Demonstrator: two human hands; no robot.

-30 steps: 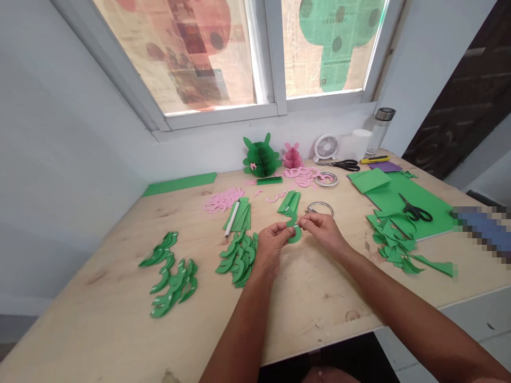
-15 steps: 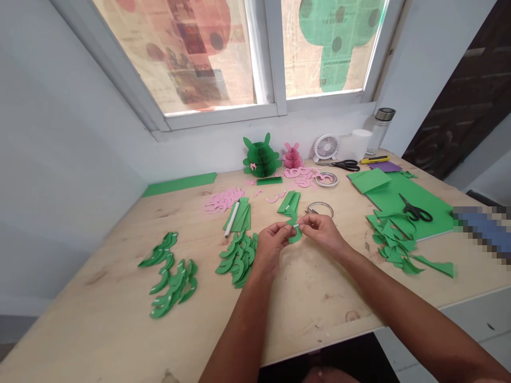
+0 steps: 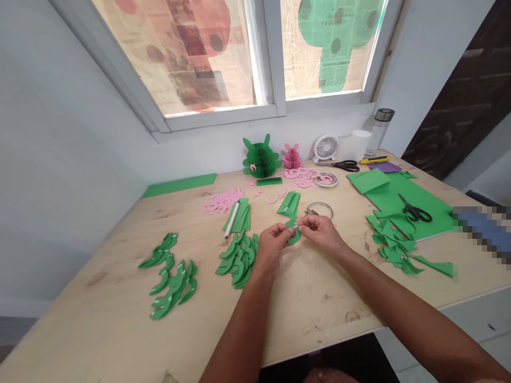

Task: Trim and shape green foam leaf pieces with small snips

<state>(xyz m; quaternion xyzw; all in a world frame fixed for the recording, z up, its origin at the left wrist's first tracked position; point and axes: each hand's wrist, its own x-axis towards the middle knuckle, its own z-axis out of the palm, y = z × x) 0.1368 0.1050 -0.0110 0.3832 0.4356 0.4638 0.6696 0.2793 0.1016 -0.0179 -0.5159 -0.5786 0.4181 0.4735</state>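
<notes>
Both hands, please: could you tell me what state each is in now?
Left hand: closed, holding the curved green paper piece.
Right hand: closed, fingertips pinched at the same piece; whether they grip it cannot be told.

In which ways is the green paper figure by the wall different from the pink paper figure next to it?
The green figure is larger; the pink figure is smaller. The green figure carries a small pink decoration; on the pink figure no green decoration is visible. Both stand upright, with pleated bodies and two ear-like tabs.
</notes>
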